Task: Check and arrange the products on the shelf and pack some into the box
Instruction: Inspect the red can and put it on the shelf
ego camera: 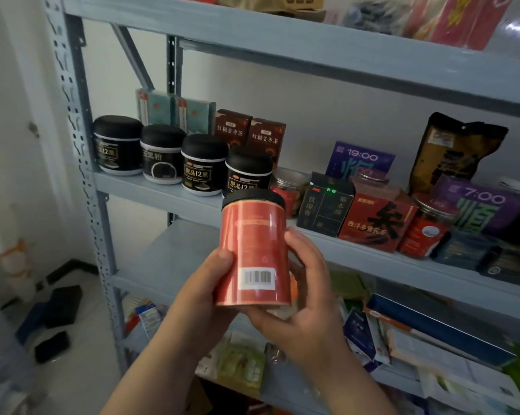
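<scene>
1. Grey metal shelf (151, 187) against pale wall (312, 100), middle board stocked with black-lidded jars (204, 164), cartons (375, 223) and pouches (453, 154).
2. Red cylindrical can with black lid (254, 253) raised in front of shelf, barcode outward, gripped by left hand (205, 292) and right hand (309, 298), fingers curled round it.
3. Checking seemingly underway; packing box nowhere in view, so arranging and packing likely left to do.

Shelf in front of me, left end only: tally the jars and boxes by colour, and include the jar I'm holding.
Black jars: 4
Teal boxes: 2
Dark red tea boxes: 2
Red jar, gripped by left hand and right hand: 1
Total: 9
</scene>
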